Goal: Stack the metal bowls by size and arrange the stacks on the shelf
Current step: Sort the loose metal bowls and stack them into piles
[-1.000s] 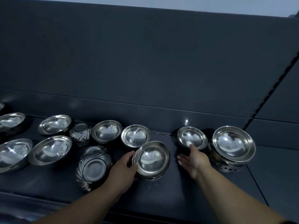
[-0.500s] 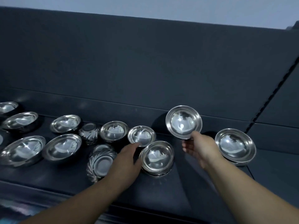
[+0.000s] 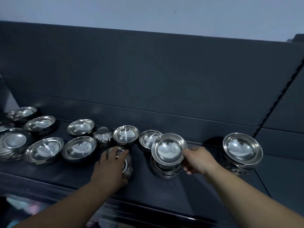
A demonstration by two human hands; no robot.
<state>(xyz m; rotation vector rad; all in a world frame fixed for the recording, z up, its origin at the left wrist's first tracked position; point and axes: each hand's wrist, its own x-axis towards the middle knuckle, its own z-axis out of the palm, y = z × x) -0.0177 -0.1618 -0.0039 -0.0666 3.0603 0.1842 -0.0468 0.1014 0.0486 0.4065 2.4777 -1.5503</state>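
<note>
Empty bowl (image 3: pixel 168 149) pinched in right grip (image 3: pixel 199 160) over stack (image 3: pixel 166 171); left grip (image 3: pixel 110 168) clasps fluted bowl (image 3: pixel 129 164) (inside hidden).

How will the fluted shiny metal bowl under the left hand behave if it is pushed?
The fluted shiny metal bowl seems to lie tilted on its round side on the dark shelf, so it may roll or rock. It is probably stiff, being metal. Its ridges likely give the left hand, which grips it, a less slippery hold.

My right hand (image 3: pixel 199 159) carried the small bowl (image 3: pixel 168 149) from beside the right stack (image 3: pixel 242 148) to over the middle stack (image 3: pixel 164 172); my left hand (image 3: pixel 111 168) shifted onto the fluted bowl (image 3: pixel 129 167).
</note>
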